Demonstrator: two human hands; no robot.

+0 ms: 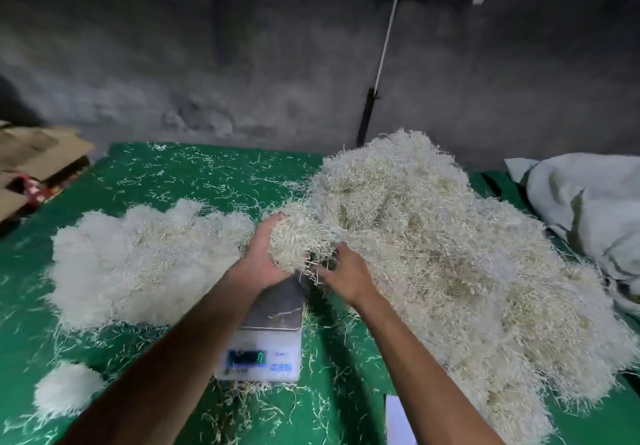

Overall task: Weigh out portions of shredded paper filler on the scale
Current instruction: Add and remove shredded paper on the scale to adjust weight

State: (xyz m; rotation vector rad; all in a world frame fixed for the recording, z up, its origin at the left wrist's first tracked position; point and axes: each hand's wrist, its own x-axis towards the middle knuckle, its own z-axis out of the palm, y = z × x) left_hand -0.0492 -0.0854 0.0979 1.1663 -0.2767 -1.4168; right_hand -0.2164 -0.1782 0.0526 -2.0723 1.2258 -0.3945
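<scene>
A small white digital scale (266,347) with a steel pan stands on the green table (214,174), its display lit. Just above the pan's far end I hold a clump of shredded paper filler (298,240) between both hands. My left hand (261,257) cups the clump from the left and below. My right hand (344,276) grips its right side with curled fingers. The clump still trails into the big heap of filler (450,254) on the right. A lower, whiter heap (138,257) lies to the left of the scale.
A small separate tuft of filler (67,392) lies near the front left. Loose strands litter the table. Flattened cardboard (38,157) sits at the far left, a grey sack (588,209) at the right edge, a white sheet (398,420) by the front edge. A concrete wall stands behind.
</scene>
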